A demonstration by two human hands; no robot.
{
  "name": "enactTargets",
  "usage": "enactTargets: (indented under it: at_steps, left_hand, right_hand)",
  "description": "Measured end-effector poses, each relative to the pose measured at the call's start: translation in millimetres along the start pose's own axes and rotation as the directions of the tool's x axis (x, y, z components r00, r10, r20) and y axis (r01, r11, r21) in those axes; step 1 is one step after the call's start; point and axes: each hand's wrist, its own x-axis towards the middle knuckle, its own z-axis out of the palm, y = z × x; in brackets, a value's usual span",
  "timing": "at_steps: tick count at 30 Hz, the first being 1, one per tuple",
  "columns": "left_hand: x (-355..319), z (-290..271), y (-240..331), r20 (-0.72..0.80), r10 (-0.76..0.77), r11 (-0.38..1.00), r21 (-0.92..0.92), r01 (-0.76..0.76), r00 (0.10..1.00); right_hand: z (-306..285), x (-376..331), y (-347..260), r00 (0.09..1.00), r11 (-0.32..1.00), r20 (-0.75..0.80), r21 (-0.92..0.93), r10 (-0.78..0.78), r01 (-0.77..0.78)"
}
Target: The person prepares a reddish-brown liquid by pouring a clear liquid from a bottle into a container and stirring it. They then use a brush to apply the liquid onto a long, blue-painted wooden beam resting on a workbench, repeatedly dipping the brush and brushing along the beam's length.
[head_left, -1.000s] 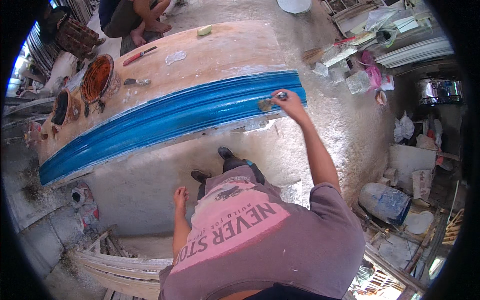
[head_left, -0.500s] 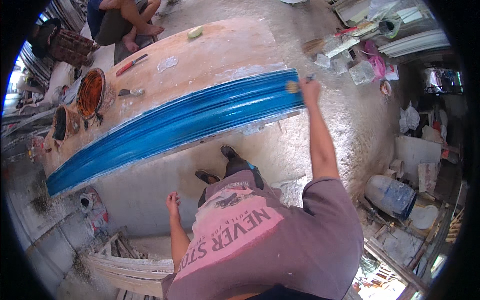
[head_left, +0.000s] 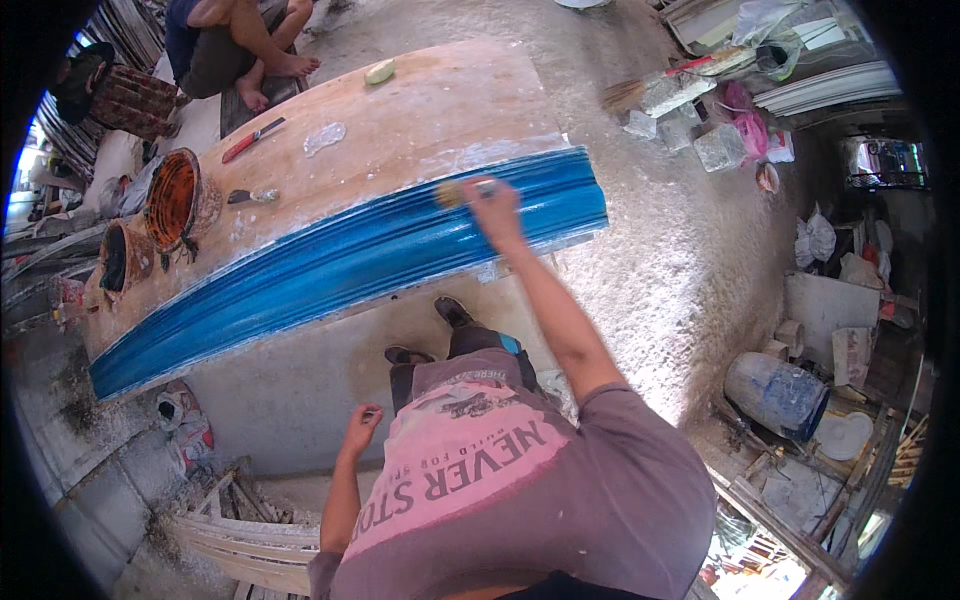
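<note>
My right hand [head_left: 497, 212] is closed on a brush [head_left: 452, 194], its pale bristles turned left over the far ridges of a long blue mould [head_left: 350, 262]. The mould is glossy and ribbed, curving down to the left along the near edge of the board. Whether the bristles touch its surface I cannot tell. My left hand [head_left: 362, 428] hangs low by my body, away from the mould, its fingers loosely curled and apart with nothing visible in them. Beyond the mould, a second brush [head_left: 254, 196] and a red-handled knife [head_left: 252, 139] lie on the pale board [head_left: 430, 110].
An orange-lined bucket [head_left: 180, 200] and a smaller dark-lined one [head_left: 122, 258] stand at the board's left end. A light-green piece [head_left: 380, 72] lies at the far edge. Another person [head_left: 235, 45] sits beyond. A blue barrel [head_left: 777, 393] lies on the right.
My right hand has swept the brush left along the mould from its right end. My left hand has shifted slightly down and right.
</note>
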Motion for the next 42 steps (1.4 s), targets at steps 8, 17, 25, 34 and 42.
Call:
enactTargets:
  at_steps: [8, 17, 25, 34, 42]
  left_hand:
    - [-51.5, -47.9, -65.0, -0.502, -0.449, 0.720, -0.693, -0.034, 0.739]
    - [-94.9, 14.8, -204.5, -0.288, -0.730, 0.139, -0.951, -0.278, 0.620]
    - [-86.4, -142.3, -315.0, -0.329, -0.686, 0.205, -0.943, -0.262, 0.649]
    - [-128.5, -325.9, -406.1, -0.508, -0.653, 0.339, -0.859, -0.383, 0.562]
    - [-134.9, -395.5, -486.3, -0.335, -0.749, 0.060, -0.893, -0.445, 0.572]
  right_hand:
    - [-191.4, 97.6, 53.3, 0.881, 0.728, -0.410, -0.675, -0.238, -0.117]
    - [245.0, -93.8, -48.5, 0.996, 0.996, -0.043, -0.025, 0.082, -0.083]
    - [635.9, -218.3, -191.0, 0.914, 0.965, 0.400, 0.212, 0.061, -0.157]
    - [454.5, -162.6, -121.1, 1.000, 0.967, -0.001, -0.255, -0.008, 0.008]
    - [601.5, -226.8, -172.3, 0.953, 0.858, -0.166, -0.493, -0.254, 0.143]
